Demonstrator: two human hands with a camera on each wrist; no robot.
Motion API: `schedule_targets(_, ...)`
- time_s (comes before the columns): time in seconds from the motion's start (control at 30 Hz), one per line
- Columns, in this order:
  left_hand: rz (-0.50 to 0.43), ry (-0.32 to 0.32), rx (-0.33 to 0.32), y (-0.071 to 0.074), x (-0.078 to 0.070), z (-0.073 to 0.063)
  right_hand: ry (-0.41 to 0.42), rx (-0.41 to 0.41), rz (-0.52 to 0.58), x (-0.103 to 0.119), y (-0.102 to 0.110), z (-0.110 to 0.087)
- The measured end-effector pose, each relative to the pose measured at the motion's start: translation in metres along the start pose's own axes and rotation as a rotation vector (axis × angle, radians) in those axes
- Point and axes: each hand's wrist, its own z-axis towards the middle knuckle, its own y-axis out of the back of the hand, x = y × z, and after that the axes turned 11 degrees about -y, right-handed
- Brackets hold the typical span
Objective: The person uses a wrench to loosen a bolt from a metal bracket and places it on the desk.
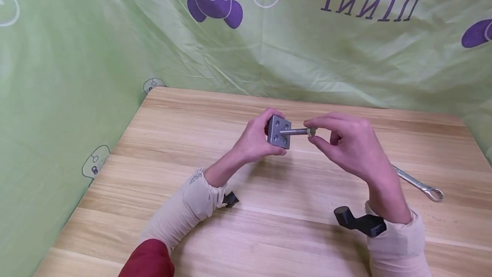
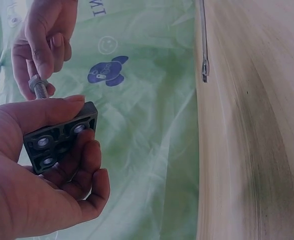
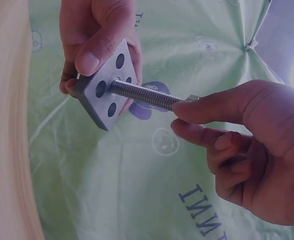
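Note:
My left hand (image 1: 253, 140) grips a square grey plate (image 1: 279, 141) by its edges, held up over the table. The plate has a hole near each corner. A threaded bolt (image 1: 296, 131) stands out from the middle of its face, most of the thread showing. With thumb and index finger my right hand (image 1: 351, 142) pinches the bolt's hex head (image 1: 311, 132). In the left wrist view the plate's dark back (image 2: 62, 141) shows recessed holes, partly covered by the left fingers. The right wrist view shows the bolt (image 3: 144, 94) meeting the plate's centre.
A steel wrench (image 1: 419, 185) lies on the wooden table (image 1: 184, 131) to the right, its far part hidden by my right arm. Black wrist mounts (image 1: 359, 222) stick out from my sleeves. A green printed cloth (image 1: 230, 59) hangs behind the table and along its left side.

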Motion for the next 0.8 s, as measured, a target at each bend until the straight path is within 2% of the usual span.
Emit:
schedule_targets(0.13,0.006,-0.007,0.0,0.0001,0.0002,-0.0003,-0.046,0.02,-0.02,0.0012,0.0008,-0.0001)
schedule_targets(0.37,0.0,-0.004,0.005,-0.0001,-0.0005,-0.0001,-0.177,0.053,-0.06,0.0043,0.0029,-0.0006)
schedule_targets(0.47,0.001,-0.003,0.008,-0.0002,-0.0012,0.0,-0.201,0.056,-0.067,0.0045,0.0025,-0.0009)
schedule_targets(0.53,0.001,-0.002,0.007,-0.0002,-0.0014,0.0,-0.182,0.046,-0.064,0.004,0.0017,-0.0009)
schedule_targets(0.73,-0.006,-0.006,0.001,0.0002,-0.0002,-0.0006,-0.009,-0.01,-0.013,0.0011,-0.0018,-0.0011)
schedule_targets(0.8,-0.007,-0.003,-0.002,0.0003,0.0001,-0.0011,0.004,-0.017,-0.006,0.0009,-0.0023,-0.0011)
